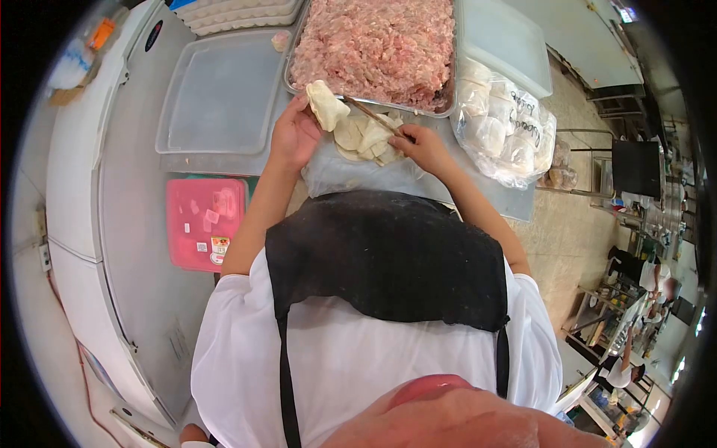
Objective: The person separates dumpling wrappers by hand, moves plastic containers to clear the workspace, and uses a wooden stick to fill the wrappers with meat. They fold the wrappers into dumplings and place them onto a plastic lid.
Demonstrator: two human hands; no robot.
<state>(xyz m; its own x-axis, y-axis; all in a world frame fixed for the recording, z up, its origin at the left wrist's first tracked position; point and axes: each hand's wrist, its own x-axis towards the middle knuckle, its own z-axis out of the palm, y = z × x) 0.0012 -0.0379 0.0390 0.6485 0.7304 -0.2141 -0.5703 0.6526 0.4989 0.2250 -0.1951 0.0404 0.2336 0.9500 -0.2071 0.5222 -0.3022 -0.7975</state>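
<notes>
A pale, floppy dough wrapper (326,107) is held up between the thumb and fingers of my left hand (296,133), by the near left corner of the meat tray. My right hand (424,146) grips a thin brown wooden stick (367,110), whose far end points toward that wrapper. Just below the stick lies a loose stack of wrappers (362,142) on clear plastic (351,175). Beyond both hands, a metal tray (399,106) is heaped with pink minced meat (373,48).
A translucent lid (213,97) lies to the left and another lid (508,45) to the right. Bagged wrapper stacks (508,127) sit near the right edge. A pink tub (202,216) stands lower left, beside a white freezer (142,187). Egg trays (246,16) are at the back; people work far right.
</notes>
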